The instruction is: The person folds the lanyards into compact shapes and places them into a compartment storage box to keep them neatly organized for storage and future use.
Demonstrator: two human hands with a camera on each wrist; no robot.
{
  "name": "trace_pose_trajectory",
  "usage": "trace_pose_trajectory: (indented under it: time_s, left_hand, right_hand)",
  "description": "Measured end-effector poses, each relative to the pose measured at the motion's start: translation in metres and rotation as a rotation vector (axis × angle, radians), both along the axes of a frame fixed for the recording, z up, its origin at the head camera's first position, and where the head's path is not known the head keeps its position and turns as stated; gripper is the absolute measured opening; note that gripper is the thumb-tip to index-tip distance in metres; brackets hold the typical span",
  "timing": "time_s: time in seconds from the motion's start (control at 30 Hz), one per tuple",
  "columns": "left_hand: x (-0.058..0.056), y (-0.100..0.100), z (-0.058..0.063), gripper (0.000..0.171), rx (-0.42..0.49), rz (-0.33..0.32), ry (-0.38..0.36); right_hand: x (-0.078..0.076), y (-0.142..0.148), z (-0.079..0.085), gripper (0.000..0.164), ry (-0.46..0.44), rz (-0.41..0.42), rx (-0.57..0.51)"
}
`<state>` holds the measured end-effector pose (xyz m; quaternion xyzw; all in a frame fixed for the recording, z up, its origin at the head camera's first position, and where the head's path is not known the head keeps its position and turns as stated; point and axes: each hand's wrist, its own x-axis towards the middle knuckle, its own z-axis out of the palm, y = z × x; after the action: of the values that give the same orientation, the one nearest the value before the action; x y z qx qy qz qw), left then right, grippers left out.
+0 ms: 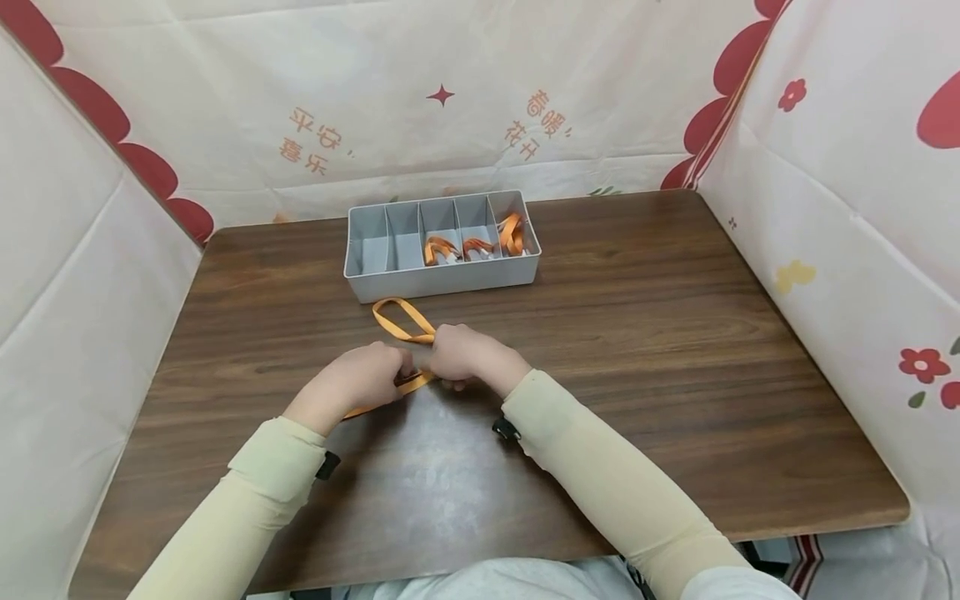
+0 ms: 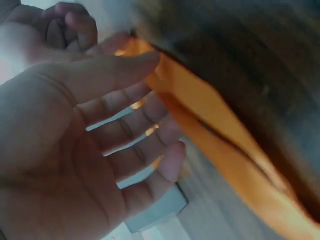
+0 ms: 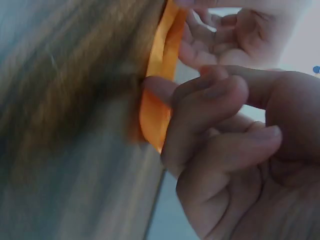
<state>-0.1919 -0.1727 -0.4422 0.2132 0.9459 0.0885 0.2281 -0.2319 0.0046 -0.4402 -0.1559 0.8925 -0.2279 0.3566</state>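
Observation:
Both hands hold one flat orange lanyard (image 1: 422,323) over the table, in front of the grey tray. My left hand (image 1: 360,379) pinches the band between thumb and index finger; in the left wrist view its other fingers spread loosely below, and the doubled orange band (image 2: 220,155) runs off to the lower right. My right hand (image 1: 468,354) grips the lanyard just beside it, with a loop standing out toward the tray. In the right wrist view its fingers (image 3: 215,160) curl at the band's end, one fingertip lying against the orange strip.
A grey divided tray (image 1: 442,285) stands at the back of the brown wooden table (image 1: 675,350). Folded orange lanyards (image 1: 513,235) with pale ends lie in its three right-hand compartments. White printed cloth (image 1: 420,100) walls in the back and sides.

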Motion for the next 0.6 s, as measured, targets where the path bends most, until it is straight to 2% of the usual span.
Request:
trace_pose_trajectory:
  time_s: [0.1,0.23,0.33,0.47,0.6]
  left_hand:
    - [0.002,-0.002,-0.003,0.024,0.055,-0.019,-0.037]
    - [0.002,-0.008,-0.003,0.046,0.223,-0.013,-0.191]
    - [0.0,-0.012,-0.005,0.045,0.354,0.059,-0.285]
    - [-0.005,-0.01,-0.006,0.039,0.459,0.109,-0.293]
    - [-0.008,-0.005,-0.005,0.039,0.528,0.189,-0.296]
  right_hand:
    - [-0.001,-0.003,-0.007,0.047,-0.045,-0.025,-0.097]
    - [0.0,0.0,-0.014,0.04,-0.122,-0.05,-0.227]
    - [0.001,0.002,-0.016,0.041,-0.15,-0.069,-0.287]
    - [0.003,0.0,-0.017,0.045,-0.12,-0.076,-0.314]
    - [0.005,-0.005,-0.019,0.048,-0.033,-0.111,-0.297]
